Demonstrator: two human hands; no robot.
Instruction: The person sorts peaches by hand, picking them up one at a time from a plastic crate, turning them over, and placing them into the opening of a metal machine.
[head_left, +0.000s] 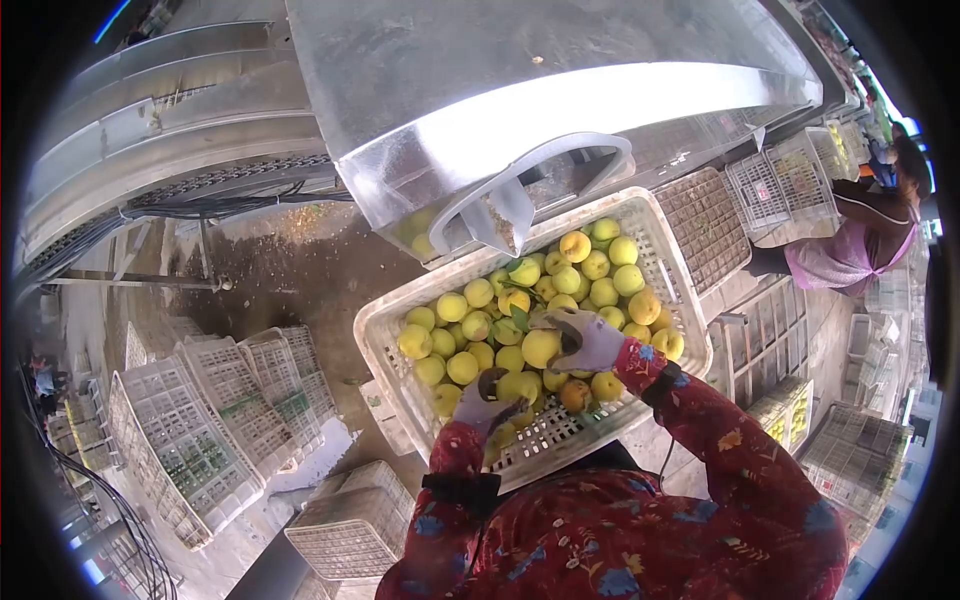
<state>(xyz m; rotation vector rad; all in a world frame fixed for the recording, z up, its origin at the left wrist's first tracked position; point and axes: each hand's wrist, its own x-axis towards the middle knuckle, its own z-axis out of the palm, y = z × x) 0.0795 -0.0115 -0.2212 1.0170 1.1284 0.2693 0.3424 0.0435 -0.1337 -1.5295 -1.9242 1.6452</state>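
A white plastic crate (700, 305) full of yellow-green round fruit (478, 292) lies in front of me, below a metal chute (500, 210). Both my hands wear pale gloves with dark fingertips. My left hand (485, 402) is at the crate's near side, its fingers curled round a yellow-green fruit (516, 387). My right hand (590, 342) is over the middle of the fruit, fingers bent against a larger yellow fruit (541, 348). Some green leaves lie among the fruit. Near the front edge, the slotted crate bottom shows.
A large metal machine (540, 60) stands beyond the crate. Stacked empty crates (210, 420) are at the left, and another stack (345, 535) is at the lower left. At the right are more crates (700, 225) and a person in a pink apron (840, 262).
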